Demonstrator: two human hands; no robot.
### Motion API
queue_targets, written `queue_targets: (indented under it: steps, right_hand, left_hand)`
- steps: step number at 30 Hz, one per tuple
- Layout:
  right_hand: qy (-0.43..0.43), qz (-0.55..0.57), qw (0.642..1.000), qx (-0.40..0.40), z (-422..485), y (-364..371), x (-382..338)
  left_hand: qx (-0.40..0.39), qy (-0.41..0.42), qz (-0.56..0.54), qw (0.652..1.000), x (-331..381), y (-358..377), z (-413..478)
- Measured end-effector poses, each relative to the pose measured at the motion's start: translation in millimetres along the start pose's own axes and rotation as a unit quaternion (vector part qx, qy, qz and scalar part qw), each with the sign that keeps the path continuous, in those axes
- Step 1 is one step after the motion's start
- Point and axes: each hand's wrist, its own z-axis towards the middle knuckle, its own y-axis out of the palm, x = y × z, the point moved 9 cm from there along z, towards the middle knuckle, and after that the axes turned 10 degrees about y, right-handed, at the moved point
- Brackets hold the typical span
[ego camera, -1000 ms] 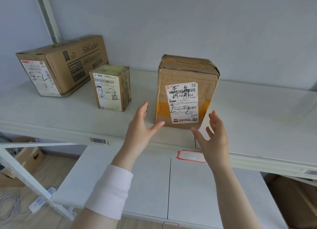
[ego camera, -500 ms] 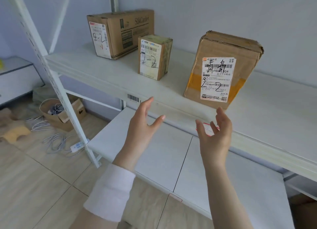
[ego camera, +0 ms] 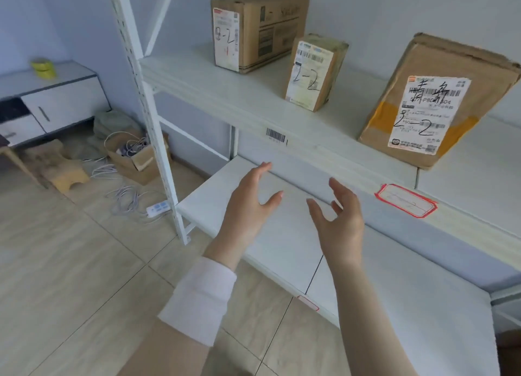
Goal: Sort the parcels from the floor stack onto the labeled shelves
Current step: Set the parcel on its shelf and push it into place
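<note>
Three cardboard parcels stand on the upper white shelf [ego camera: 242,99]. A large box [ego camera: 270,29] marked "2-2" is at the back, a small taped one [ego camera: 313,71] also marked "2-2" stands in the middle, and a brown parcel [ego camera: 434,96] with a white label reading "2-2" is at the right. My left hand [ego camera: 248,203] and my right hand [ego camera: 341,220] hover open and empty in front of the lower shelf [ego camera: 394,296], below and left of the brown parcel, touching nothing. The floor stack is out of view.
A red-bordered label [ego camera: 406,201] and a barcode sticker [ego camera: 276,136] sit on the shelf edge. The white upright post [ego camera: 152,116] stands at left. On the tiled floor lie a power strip [ego camera: 158,208], cables, an open carton [ego camera: 135,155] and a wooden stool [ego camera: 59,167]. A low cabinet [ego camera: 53,99] is far left.
Both hands have drawn back and down from the brown parcel, which stays on the upper shelf. The view has swung left and downward, bringing the floor and cabinet into sight.
</note>
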Motion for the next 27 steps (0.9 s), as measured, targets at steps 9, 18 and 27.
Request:
queue_targets:
  steps: [9,18,27]
  right_hand:
    - [-0.058,-0.204,0.918,-0.337,-110.6,165.2,48.3]
    - [-0.185,-0.339,0.745,-0.544,-272.7,216.1,96.2]
    - [-0.342,-0.384,0.571,-0.640,-481.2,226.1,80.8]
  left_hand:
    - [0.014,-0.217,0.241,0.946,-116.9,-77.6,-146.8]
    - [0.041,-0.430,0.269,0.861,-145.4,-105.6,-342.0]
    - [0.143,-0.585,0.235,0.763,-105.6,-155.0,-566.4]
